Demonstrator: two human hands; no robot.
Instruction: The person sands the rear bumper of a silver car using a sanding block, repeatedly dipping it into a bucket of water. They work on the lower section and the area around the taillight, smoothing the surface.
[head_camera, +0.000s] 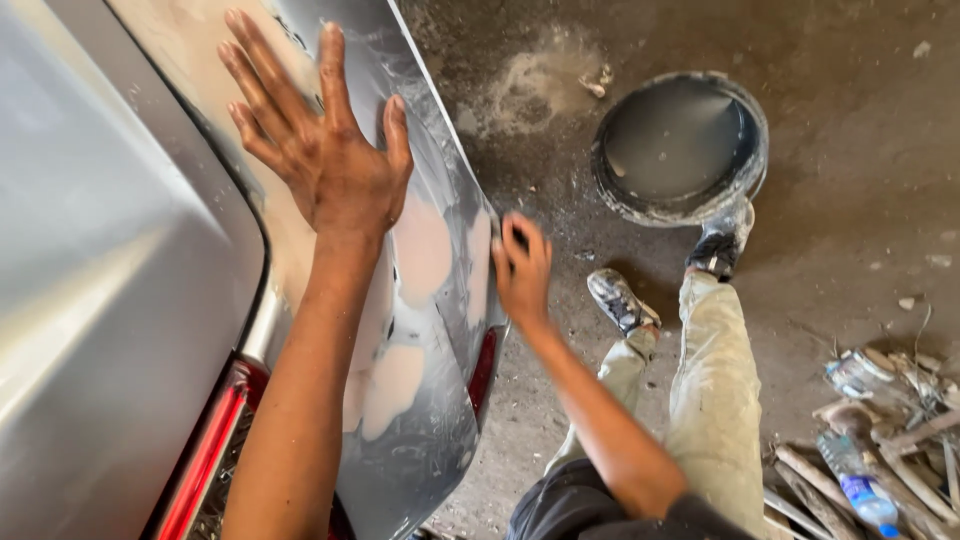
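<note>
My left hand (335, 160) lies flat against the silver car body panel (430, 330), fingers (262, 75) spread wide and straight, gripping nothing; the palm presses on the painted curve just above the pale patches of filler (420, 250), which looks like the way to steady myself and feel the surface at once. My right hand (522, 275) sits lower on the panel's outer edge, near the red tail light (483, 370); its fingers curl inward over the edge, clenched about something I cannot make out, perhaps a small pad or only the rim of the metal itself.

The panel stands upright beside me, between the grey rear door (100, 250) to my left and the bare dusty floor (850, 200) to my right; the filler patches run down its middle, dull against the glossy paint, and scuffed grey rings surround them.

I seem to be crouched close to it, knees bent, pale trousers (715, 390) stained and both shoes (620, 300) planted on the floor, so both hands reach the low part of the bodywork without stretching. A round, crusted bucket (680, 145) of grey liquid stands just past my right foot, near enough to reach; a heap of sticks and plastic bottles (860, 490) lies well apart at the lower right, out of the way of my legs.
</note>
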